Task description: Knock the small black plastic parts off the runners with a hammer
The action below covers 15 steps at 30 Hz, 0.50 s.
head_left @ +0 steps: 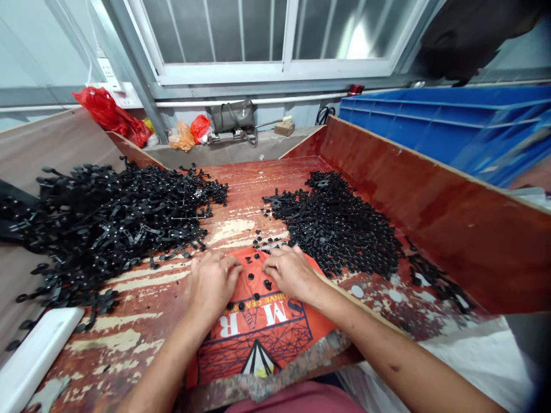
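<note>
My left hand [215,284] and right hand [288,269] rest on an orange printed cloth [312,324] at the near edge of the tabletop [241,178], facing each other across a narrow gap. The fingers of both are curled inward, thumbs toward the fingertips; I cannot tell whether either pinches the cloth or a part, since the fingertips are partly hidden from me. Small black pieces [251,276] lie scattered on the cloth between the hands and just nearer than the fingertips, one of them close below the right hand's fingers. White lettering on the cloth shows between the wrists.

Beyond and to the left of the left hand I see a large heap of black linked parts [124,218], loosely tangled. Beyond and to the right of the right hand lies a denser pile of black parts [344,223], with a few loose bits straying toward the hands. A white oblong object [41,355] lies well to the left of the left forearm. A reddish-brown board [413,189] walls the right side, and a blue crate [413,123] stands past it, well apart from the right hand.
</note>
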Each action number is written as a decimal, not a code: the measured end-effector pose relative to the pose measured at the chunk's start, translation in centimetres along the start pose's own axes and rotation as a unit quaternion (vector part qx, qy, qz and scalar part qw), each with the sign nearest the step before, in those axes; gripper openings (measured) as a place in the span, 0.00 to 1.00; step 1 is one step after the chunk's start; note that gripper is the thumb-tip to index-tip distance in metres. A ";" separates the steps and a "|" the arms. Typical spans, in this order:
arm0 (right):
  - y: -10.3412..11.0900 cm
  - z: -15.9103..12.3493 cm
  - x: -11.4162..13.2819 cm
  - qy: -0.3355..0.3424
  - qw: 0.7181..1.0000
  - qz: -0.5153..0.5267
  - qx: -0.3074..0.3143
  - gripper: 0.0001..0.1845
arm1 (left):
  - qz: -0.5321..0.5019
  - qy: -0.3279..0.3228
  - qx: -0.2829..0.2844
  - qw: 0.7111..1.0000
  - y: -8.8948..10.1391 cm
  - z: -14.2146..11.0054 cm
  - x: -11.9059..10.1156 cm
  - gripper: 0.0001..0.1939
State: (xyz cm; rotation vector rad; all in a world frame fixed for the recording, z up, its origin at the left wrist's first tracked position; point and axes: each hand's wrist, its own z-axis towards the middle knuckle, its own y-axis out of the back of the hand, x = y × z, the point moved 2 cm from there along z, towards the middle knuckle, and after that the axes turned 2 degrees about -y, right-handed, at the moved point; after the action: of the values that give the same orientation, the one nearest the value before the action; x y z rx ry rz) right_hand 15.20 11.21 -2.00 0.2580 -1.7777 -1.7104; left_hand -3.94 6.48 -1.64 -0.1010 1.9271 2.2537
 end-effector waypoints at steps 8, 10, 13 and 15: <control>1.6 0.6 -2.3 -0.004 0.998 -0.052 -0.035 0.13 | -0.049 -0.020 0.044 0.998 0.8 2.6 1.6 0.09; 1.9 1.1 -2.0 0.007 0.998 -0.056 -0.039 0.12 | -0.056 -0.044 0.054 0.996 0.9 3.5 0.9 0.08; 1.5 1.9 -0.7 0.037 0.997 -0.052 -0.031 0.10 | -0.052 -0.064 0.084 0.993 0.5 4.7 -0.6 0.09; 0.8 2.6 0.2 0.048 0.997 -0.046 -0.029 0.08 | -0.044 -0.055 0.091 0.993 0.1 5.3 -1.2 0.08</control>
State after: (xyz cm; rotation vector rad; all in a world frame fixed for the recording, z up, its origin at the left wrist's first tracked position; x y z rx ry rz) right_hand 13.75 13.33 -1.03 0.3965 -1.6669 -1.7798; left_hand -2.42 11.58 -0.52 -0.0354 2.0180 1.9746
